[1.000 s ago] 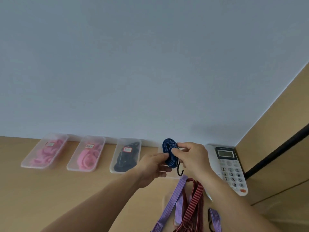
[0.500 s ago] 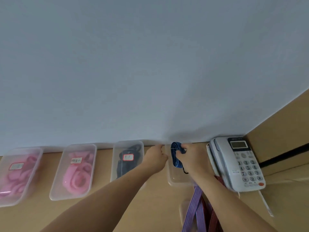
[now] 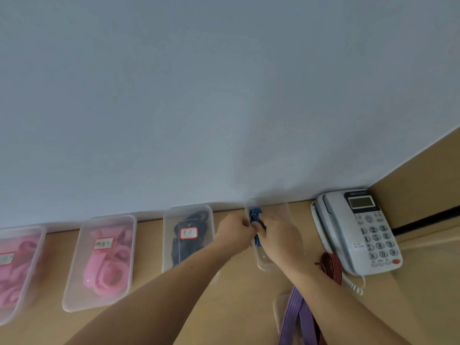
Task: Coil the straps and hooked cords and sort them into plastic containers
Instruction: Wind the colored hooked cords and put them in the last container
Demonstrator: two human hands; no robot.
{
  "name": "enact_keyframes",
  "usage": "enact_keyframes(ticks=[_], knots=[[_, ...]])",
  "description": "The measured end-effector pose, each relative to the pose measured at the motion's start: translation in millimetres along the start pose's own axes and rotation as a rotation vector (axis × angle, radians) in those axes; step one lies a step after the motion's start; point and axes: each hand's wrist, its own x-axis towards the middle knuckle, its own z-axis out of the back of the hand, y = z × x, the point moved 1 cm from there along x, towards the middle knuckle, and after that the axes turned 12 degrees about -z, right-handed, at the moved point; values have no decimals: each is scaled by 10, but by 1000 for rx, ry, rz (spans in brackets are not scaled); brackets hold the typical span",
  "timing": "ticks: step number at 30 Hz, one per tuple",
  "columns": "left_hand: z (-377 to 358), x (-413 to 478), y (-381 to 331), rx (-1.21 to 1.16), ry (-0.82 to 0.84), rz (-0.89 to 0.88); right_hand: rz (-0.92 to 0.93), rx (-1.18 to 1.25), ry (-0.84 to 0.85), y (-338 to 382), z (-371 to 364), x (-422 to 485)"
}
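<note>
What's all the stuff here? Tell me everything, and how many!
boxes: four, clear, row along the wall
pink straps: several, pink, two left boxes
black straps: count unclear, black, third box
blue cord: one, blue, fourth box
phone: one, white, far right
red cord: one coil, red, beside the phone
purple straps: at least two, purple, bottom edge
table: one, tan, under everything
wall: one, pale grey, behind
left hand: one, holds the blue cord
right hand: one, holds the blue cord

We see a white telephone [image 3: 358, 230] just right of the right hand [image 3: 280, 236], standing on the wooden table [image 3: 244, 300]; a pale wall [image 3: 224, 95] rises beyond this hand.
</note>
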Motion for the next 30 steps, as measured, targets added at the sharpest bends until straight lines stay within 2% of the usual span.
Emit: enact_keyframes(ticks=[12, 18, 26, 30], knots=[[42, -24, -54, -22, 22, 23, -118, 303, 78, -46, -25, 56], [45, -76, -75, -45, 14, 12, -149, 288, 63, -67, -25, 27], [37, -86, -115, 177, -15, -78, -133, 278, 14, -53, 64, 3], [64, -172, -225, 325, -37, -151, -19, 303, 13, -150, 248, -33]])
